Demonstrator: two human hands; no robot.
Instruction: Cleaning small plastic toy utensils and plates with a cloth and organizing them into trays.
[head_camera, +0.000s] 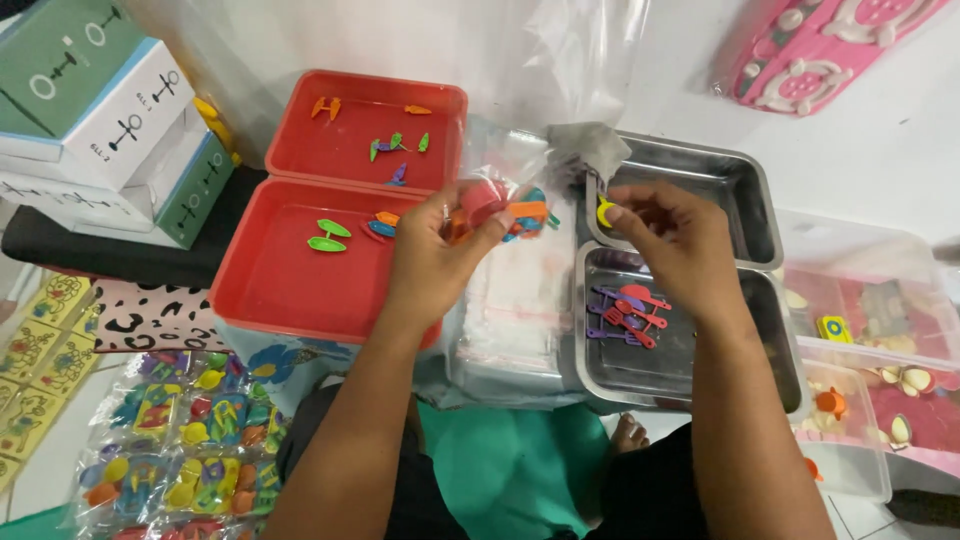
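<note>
Both forearms rise toward two hands held level. A small clear bag (497, 165) of coloured toy pieces is pinched by the left hand (432, 258), its mouth upward; just right of it, a yellow piece (604, 212) is pinched by the right hand (672, 232).

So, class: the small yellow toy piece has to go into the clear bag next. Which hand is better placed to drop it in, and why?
The right hand: its fingers already pinch the yellow piece beside the clear bag. The left hand is busy holding that bag and its colourful toys.
</note>
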